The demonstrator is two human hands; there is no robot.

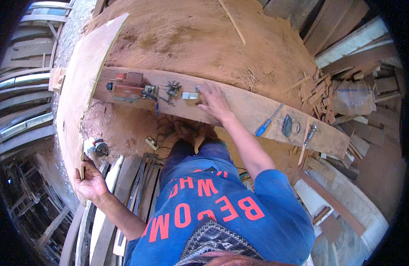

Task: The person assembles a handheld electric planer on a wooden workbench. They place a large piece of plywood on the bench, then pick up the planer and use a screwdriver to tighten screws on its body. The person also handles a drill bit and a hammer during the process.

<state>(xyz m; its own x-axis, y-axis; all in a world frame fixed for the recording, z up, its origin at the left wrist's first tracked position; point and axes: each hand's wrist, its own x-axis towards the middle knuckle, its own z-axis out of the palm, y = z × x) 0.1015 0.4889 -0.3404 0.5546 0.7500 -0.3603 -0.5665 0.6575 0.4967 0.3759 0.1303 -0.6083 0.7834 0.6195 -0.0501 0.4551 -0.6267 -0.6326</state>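
At the left, a long pale wooden board [87,66] stands tilted, its lower end by my left hand [92,182]. That hand is closed on the board's edge, with some fingertips partly hidden. My right hand [214,102] rests over the long wooden plank [251,104], fingers and thumb apart. A small metal piece [197,88] lies by its fingertips, and a small white and grey block [190,95] sits just left of them. Farther left on the plank are a cluster of metal bits [171,90] and a red power tool [128,87].
Right along the plank lie a blue-handled screwdriver [270,120], a dark oval object [287,126] and a metal tool [310,134]. Sawdust [178,44] covers the ground beyond. Wood offcuts [317,95] are heaped at right. An angle grinder [98,148] and cables [169,128] lie below the plank.
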